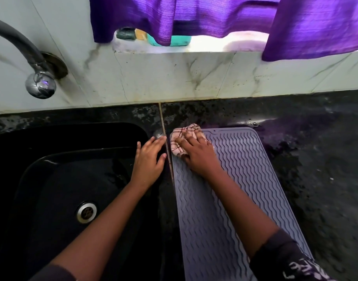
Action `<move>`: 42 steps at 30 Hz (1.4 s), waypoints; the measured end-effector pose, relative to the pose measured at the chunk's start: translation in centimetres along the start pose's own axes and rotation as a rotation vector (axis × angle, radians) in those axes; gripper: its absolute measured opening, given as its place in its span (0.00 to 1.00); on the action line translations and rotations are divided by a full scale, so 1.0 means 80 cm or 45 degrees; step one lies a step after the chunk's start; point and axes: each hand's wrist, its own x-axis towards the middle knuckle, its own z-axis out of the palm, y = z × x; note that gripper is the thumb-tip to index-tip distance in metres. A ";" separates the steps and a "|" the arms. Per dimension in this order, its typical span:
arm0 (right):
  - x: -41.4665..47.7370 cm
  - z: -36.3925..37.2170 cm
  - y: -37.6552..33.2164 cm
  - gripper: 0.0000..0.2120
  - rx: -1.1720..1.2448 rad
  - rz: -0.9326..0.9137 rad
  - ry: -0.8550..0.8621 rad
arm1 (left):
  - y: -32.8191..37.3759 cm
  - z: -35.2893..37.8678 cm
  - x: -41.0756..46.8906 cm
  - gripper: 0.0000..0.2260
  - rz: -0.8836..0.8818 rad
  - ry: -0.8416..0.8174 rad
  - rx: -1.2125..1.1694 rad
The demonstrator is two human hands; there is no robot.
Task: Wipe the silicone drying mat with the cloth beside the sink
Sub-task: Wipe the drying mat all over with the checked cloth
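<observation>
A grey silicone drying mat [241, 179] with wavy ridges lies on the dark counter right of the sink. A pale checked cloth [181, 136] is bunched at the mat's far left corner. My right hand [198, 155] presses flat on the cloth, fingers spread over it. Part of the cloth is hidden under the palm. My left hand [149, 157] rests open on the counter strip between sink and mat, fingers apart, holding nothing.
A black sink [42, 179] with a metal drain [86, 212] fills the left. A tap [39, 82] sticks out of the tiled wall at upper left. Wet black counter [316, 159] extends right of the mat. Purple curtains [194, 15] hang above a sill holding small items.
</observation>
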 end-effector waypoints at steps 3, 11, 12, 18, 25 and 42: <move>0.001 -0.016 -0.011 0.23 -0.075 -0.029 0.003 | 0.008 -0.002 0.026 0.23 0.022 -0.036 0.026; -0.016 -0.054 -0.017 0.19 0.028 -0.038 0.062 | -0.004 0.004 0.045 0.26 0.009 -0.128 0.008; -0.008 -0.049 -0.016 0.20 0.067 0.034 0.114 | -0.004 0.006 0.043 0.27 0.005 -0.112 -0.003; 0.021 -0.017 -0.034 0.27 -0.013 0.142 -0.194 | -0.003 0.012 0.043 0.26 0.021 -0.067 0.060; -0.042 -0.027 -0.042 0.23 -0.241 -0.118 -0.201 | 0.005 0.007 0.039 0.24 0.030 -0.097 0.225; -0.041 -0.009 -0.036 0.34 0.041 0.076 -0.176 | 0.002 0.011 0.038 0.19 -0.016 -0.056 0.064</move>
